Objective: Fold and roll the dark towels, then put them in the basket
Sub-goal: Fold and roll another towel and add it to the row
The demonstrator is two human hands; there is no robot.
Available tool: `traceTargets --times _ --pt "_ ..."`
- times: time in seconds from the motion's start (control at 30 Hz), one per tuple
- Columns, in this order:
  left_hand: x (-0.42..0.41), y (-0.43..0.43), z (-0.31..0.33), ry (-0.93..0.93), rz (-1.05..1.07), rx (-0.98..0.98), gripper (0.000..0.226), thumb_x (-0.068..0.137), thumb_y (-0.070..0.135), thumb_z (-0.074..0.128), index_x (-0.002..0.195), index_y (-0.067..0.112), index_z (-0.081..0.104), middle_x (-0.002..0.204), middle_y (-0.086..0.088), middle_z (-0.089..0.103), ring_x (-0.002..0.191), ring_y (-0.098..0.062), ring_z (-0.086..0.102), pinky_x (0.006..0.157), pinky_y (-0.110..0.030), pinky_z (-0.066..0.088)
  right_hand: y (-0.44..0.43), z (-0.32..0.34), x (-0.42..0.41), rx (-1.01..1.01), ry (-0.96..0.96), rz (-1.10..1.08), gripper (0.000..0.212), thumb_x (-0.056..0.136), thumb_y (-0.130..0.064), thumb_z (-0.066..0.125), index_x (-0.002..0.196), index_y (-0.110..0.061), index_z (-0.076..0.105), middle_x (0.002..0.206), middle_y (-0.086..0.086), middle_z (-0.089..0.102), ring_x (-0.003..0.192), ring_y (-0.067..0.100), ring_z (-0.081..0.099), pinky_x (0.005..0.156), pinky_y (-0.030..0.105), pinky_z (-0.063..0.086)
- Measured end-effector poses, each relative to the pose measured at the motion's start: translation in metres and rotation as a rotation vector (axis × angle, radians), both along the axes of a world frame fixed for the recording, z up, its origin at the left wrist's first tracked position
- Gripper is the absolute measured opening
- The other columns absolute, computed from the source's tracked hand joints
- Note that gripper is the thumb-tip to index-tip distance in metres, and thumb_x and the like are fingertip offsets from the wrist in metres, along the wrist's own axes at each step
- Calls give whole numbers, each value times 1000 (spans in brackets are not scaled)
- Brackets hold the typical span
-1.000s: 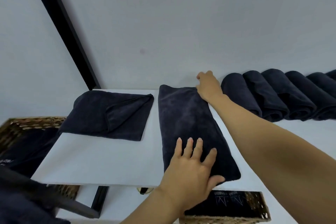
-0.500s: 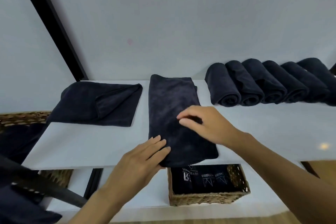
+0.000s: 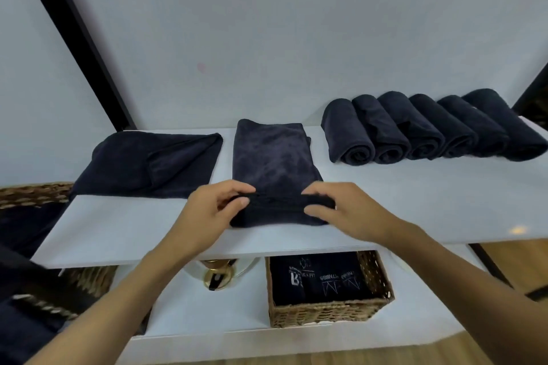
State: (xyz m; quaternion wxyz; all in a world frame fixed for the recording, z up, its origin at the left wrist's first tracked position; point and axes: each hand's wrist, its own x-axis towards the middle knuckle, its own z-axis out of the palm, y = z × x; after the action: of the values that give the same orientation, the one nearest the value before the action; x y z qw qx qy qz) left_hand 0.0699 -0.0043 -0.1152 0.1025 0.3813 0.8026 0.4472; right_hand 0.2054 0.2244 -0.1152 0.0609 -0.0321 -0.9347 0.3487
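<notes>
A dark towel [image 3: 272, 157], folded into a long strip, lies on the white shelf [image 3: 118, 234] running away from me. Its near end is turned over into the start of a roll. My left hand [image 3: 213, 210] pinches that rolled end at its left side. My right hand [image 3: 341, 210] pinches it at the right side. A second dark towel [image 3: 148, 163] lies loosely folded to the left. Several rolled dark towels [image 3: 421, 130] stand in a row at the back right. A wicker basket [image 3: 329, 311] with dark towels inside sits on the lower shelf.
Another wicker basket [image 3: 32, 192] with dark cloth is at the far left. A gold and glass object [image 3: 216, 275] stands on the lower shelf beside the basket. A black post [image 3: 74, 38] runs diagonally along the wall. Wooden floor shows at the right.
Both hands came to the near end of the strip and turned it over into a first roll. The view shifted down, showing more of the lower shelf.
</notes>
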Motion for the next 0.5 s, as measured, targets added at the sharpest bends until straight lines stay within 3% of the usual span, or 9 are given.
traceTargets --times 0.1,0.17,0.23,0.3,0.33,0.4,0.5 --pt "-6 9 5 -189 66 -21 20 94 14 61 102 27 72 72 17 70 76 6 63 74 -15 44 9 7 -17 -167 -95 -61 15 91 -20 66 105 -26 65 94 -17 66 77 -3 62 68 14 48" --pt "-11 17 9 -263 106 -47 20 95 12 60 97 26 73 67 11 68 66 2 59 66 -16 40 10 5 -23 -100 -51 -132 15 90 -23 68 104 -28 65 96 -20 64 79 -9 58 70 12 44" --pt "-19 24 12 -342 129 -94 20 95 11 59 96 24 74 81 -3 72 72 -9 58 64 -20 41 5 7 -20 82 245 -215 12 91 -20 67 102 -24 67 97 -13 64 87 -4 58 77 16 45" --pt "-27 29 15 -405 137 -160 19 95 10 59 98 21 74 93 -14 71 75 -19 56 63 -25 44 -4 3 -13 367 574 -97 8 90 -15 67 96 -18 72 97 -6 67 91 9 59 83 27 45" --pt "-30 31 16 -434 146 -192 19 95 10 58 98 20 75 95 -14 70 74 -21 55 62 -27 45 -9 -4 -10 533 630 9 9 89 -17 66 96 -17 73 99 -4 68 94 14 59 85 30 43" --pt "-35 34 19 -489 153 -243 18 95 8 58 97 17 74 91 -12 66 69 -18 52 55 -26 45 -14 -25 -12 781 552 145 22 89 -30 63 107 -19 70 109 -3 67 102 17 60 91 31 39" --pt "-38 39 23 -551 160 -281 15 93 6 61 92 14 73 90 -11 64 68 -21 54 54 -27 49 -9 -46 -23 777 383 128 40 81 -30 77 117 -17 66 113 -2 67 100 20 64 89 31 44"
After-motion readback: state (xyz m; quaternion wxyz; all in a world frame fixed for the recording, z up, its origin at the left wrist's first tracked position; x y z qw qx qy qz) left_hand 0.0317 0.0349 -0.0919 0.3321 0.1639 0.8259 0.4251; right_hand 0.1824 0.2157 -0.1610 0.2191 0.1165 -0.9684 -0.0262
